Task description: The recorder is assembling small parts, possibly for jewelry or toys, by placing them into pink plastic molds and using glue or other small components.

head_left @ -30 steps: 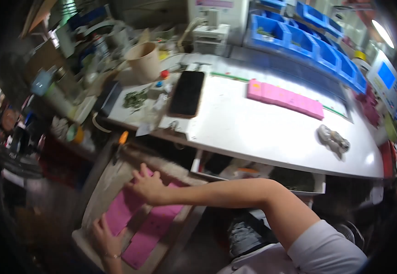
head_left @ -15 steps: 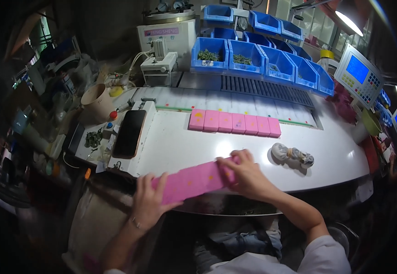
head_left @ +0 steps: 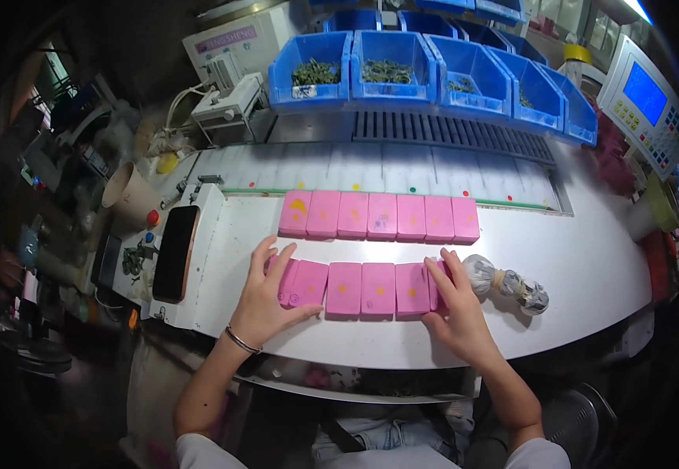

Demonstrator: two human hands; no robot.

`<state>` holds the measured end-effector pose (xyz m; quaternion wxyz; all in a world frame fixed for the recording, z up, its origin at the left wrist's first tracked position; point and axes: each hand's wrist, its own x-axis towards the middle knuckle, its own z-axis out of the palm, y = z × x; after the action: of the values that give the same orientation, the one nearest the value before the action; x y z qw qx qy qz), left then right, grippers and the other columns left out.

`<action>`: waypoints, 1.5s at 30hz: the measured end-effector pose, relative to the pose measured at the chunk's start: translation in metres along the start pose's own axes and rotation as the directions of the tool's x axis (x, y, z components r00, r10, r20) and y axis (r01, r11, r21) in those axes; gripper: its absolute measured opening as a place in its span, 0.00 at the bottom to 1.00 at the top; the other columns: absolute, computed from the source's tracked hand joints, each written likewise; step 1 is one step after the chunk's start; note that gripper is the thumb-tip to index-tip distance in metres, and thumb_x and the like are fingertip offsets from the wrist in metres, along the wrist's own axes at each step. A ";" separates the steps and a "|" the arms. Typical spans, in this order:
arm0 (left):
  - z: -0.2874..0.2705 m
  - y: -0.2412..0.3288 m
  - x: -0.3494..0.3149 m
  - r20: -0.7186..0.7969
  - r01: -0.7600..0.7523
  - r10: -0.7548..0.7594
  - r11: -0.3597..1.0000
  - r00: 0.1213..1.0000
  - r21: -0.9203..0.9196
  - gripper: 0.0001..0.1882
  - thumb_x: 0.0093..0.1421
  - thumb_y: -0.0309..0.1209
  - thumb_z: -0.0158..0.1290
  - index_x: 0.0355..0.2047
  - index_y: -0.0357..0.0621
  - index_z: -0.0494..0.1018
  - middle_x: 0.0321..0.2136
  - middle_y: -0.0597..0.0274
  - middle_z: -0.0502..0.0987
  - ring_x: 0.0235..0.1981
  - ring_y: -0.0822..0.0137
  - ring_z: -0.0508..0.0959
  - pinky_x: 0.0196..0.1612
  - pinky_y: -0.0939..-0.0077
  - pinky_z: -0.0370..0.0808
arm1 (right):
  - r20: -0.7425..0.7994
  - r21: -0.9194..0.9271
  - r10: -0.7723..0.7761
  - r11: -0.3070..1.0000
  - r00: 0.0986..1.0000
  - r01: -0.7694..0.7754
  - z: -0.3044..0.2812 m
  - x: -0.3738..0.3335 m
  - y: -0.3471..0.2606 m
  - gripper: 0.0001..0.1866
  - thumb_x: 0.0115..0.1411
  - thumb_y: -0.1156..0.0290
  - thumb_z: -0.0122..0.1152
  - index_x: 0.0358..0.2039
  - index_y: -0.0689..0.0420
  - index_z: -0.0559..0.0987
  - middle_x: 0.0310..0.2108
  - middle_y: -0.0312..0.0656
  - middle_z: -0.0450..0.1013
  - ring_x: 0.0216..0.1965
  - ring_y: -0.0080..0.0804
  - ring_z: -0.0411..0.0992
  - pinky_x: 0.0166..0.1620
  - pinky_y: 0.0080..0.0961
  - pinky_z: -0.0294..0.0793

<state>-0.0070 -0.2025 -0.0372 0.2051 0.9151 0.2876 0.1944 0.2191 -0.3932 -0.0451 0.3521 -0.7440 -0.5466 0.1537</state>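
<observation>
Several pink rectangular blocks (head_left: 378, 288) lie side by side in a near row on the white worktop, with narrow gaps between some. My left hand (head_left: 261, 306) grips the row's left end, fingers over the far side and thumb along the near edge. At the right end, my right hand (head_left: 463, 319) curls round the last block, which it partly hides. Beyond them is a second, straighter row of pink blocks (head_left: 382, 216), which neither hand touches. Small yellow marks show on many of the blocks.
A tied white cloth bundle (head_left: 503, 283) lies just right of my right hand. The phone (head_left: 176, 254) rests on a white ledge at left. Blue bins (head_left: 388, 92), some with small green pieces, stand behind. A control panel (head_left: 643, 98) is at far right.
The near row of blocks, held tilted between both hands at the worktop's front edge, now lies on the worktop below the far row. My view has moved closer.
</observation>
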 end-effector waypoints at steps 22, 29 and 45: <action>0.005 0.099 0.036 -0.364 -0.201 -0.220 0.534 0.905 -0.821 0.06 0.56 0.16 0.46 0.32 0.31 0.73 0.26 0.57 0.73 0.25 0.72 0.76 0.29 0.80 0.74 | -0.012 0.038 -0.037 0.999 0.999 0.037 -0.067 0.031 0.022 0.28 0.47 0.81 0.59 0.52 0.61 0.68 0.53 0.54 0.62 0.52 0.50 0.65 0.52 0.34 0.66; 0.054 0.122 0.032 -0.073 -0.146 0.128 0.793 0.989 -0.591 0.08 0.54 0.20 0.54 0.35 0.35 0.75 0.28 0.58 0.76 0.28 0.71 0.77 0.31 0.80 0.75 | 0.126 -0.269 -0.153 0.946 0.980 0.182 -0.073 0.083 0.077 0.37 0.41 0.82 0.59 0.56 0.60 0.61 0.52 0.58 0.60 0.55 0.54 0.59 0.54 0.37 0.64; 0.098 0.135 0.027 0.567 0.580 0.125 -0.134 0.814 -0.803 0.29 0.66 0.52 0.31 0.52 0.38 0.60 0.36 0.62 0.70 0.34 0.73 0.70 0.34 0.78 0.70 | -0.136 -0.098 -0.362 0.931 0.922 0.351 -0.134 0.015 0.015 0.36 0.45 0.75 0.64 0.56 0.66 0.62 0.53 0.57 0.61 0.55 0.52 0.61 0.56 0.39 0.62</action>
<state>0.1201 -0.3134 -0.0477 0.8989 0.4040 0.1546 0.0694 0.3176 -0.4298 0.0411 0.3880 -0.6538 -0.6495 0.0102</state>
